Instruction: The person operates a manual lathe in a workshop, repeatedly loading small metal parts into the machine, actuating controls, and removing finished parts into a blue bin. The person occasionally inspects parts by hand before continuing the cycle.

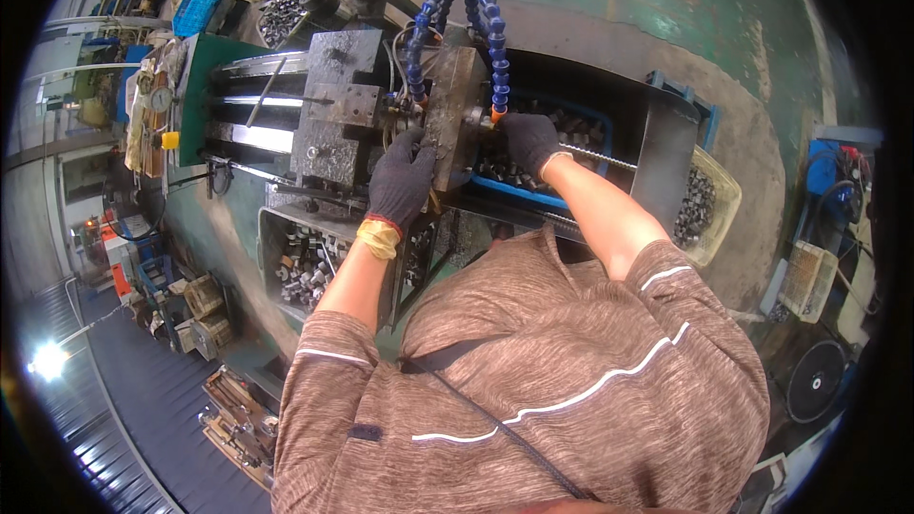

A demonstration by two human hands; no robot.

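Note:
Both hands wear dark knit gloves and work at a metalworking machine. My left hand (pixel 403 182) is at the left side of an upright steel block (pixel 453 118), its fingers bent near the fittings there. Whether those fingers hold anything is hidden. On the block's right side, my right hand (pixel 532 143) is beside the orange nozzle (pixel 498 115) of a blue segmented coolant hose (pixel 498 50). A short metal cylinder (pixel 475 116) sticks out of the block, close to that hand's fingertips. The glove hides what these fingers grip.
Below the right hand, a blue crate (pixel 514 189) holds small metal parts. A metal bin (pixel 268 257) of similar pieces stands at lower left, and a cream basket (pixel 725 207) at right. A threaded rod (pixel 603 155) runs near my right wrist. Bright slide rails (pixel 260 139) lie left.

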